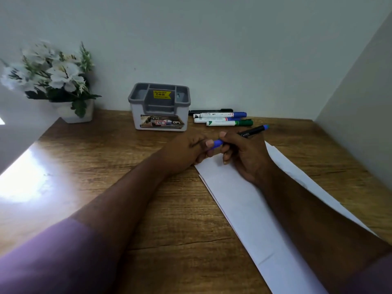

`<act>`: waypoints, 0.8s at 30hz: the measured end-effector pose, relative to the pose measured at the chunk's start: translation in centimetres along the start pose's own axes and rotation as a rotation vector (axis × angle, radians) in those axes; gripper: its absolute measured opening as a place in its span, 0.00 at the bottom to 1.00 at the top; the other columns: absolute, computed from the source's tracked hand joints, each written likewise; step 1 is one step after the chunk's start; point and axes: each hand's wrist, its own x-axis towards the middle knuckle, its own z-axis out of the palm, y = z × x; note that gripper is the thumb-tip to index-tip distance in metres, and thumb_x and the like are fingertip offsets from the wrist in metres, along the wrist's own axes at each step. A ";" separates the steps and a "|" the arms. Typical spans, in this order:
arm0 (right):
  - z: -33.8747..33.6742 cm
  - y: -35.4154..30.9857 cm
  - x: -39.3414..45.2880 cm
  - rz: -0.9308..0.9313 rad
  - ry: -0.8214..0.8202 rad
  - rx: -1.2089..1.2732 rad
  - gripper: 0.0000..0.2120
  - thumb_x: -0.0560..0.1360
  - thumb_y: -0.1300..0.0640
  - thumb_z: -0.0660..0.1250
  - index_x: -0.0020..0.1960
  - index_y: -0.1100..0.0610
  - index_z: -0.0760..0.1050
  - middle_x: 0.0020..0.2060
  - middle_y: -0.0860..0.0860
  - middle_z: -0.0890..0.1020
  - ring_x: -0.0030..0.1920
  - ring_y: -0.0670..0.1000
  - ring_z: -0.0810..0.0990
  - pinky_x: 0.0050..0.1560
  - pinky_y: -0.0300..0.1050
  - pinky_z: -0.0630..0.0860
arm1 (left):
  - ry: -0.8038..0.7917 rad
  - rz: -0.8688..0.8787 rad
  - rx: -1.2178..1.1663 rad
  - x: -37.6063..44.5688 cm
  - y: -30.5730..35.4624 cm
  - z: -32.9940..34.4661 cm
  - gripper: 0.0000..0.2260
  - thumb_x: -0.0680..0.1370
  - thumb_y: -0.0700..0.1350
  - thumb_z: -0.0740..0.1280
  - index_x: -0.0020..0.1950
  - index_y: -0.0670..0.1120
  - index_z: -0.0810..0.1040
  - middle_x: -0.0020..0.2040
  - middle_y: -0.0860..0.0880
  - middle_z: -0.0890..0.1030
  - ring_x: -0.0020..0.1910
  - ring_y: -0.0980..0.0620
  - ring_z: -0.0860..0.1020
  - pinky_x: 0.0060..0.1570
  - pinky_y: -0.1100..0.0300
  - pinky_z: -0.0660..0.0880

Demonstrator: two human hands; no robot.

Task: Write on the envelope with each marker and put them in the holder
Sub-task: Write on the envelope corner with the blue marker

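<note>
A long white envelope (250,209) lies slanted on the wooden desk (127,177), partly under my right forearm. My right hand (244,155) grips the black barrel of a marker (253,131) with a blue end. My left hand (191,149) pinches the marker's blue cap (218,142) with thumb and fingers. A grey and white holder (159,107) stands at the back centre, its compartments showing no markers. Several markers (222,118) lie in a row to its right: one black, two with blue caps, one green.
A white pot of white flowers (61,81) stands at the back left. A wall closes the back, and a white panel (360,113) closes the right side. Bright glare falls on the desk's left part.
</note>
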 end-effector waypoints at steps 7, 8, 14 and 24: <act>-1.4 -1.0 0.2 -0.008 0.210 0.292 0.09 0.75 0.65 0.66 0.36 0.59 0.75 0.21 0.50 0.74 0.20 0.45 0.71 0.20 0.36 0.66 | 0.158 -0.119 -0.134 -1.5 -1.3 -2.4 0.14 0.82 0.51 0.55 0.47 0.48 0.78 0.34 0.51 0.76 0.31 0.57 0.74 0.37 0.62 0.72; -1.4 -1.0 0.2 0.004 0.186 0.277 0.10 0.75 0.65 0.66 0.36 0.59 0.75 0.21 0.50 0.74 0.21 0.45 0.71 0.20 0.36 0.67 | 0.162 -0.095 -0.138 -1.8 -1.3 -2.2 0.12 0.82 0.49 0.55 0.50 0.49 0.78 0.35 0.50 0.78 0.31 0.58 0.76 0.37 0.64 0.74; -1.2 -1.3 -0.2 0.080 -0.027 0.171 0.13 0.78 0.64 0.61 0.37 0.61 0.80 0.24 0.53 0.80 0.20 0.47 0.74 0.22 0.36 0.71 | 0.063 -0.067 0.055 -2.0 -0.4 -1.2 0.13 0.82 0.41 0.56 0.62 0.50 0.75 0.44 0.54 0.76 0.39 0.61 0.72 0.37 0.71 0.69; -0.9 -1.3 -0.1 0.093 -0.139 -0.001 0.08 0.77 0.67 0.63 0.40 0.63 0.77 0.26 0.54 0.80 0.21 0.49 0.74 0.22 0.38 0.72 | -0.114 0.006 0.304 -0.9 -1.3 -1.5 0.08 0.72 0.54 0.71 0.50 0.57 0.77 0.46 0.63 0.74 0.46 0.63 0.71 0.51 0.58 0.69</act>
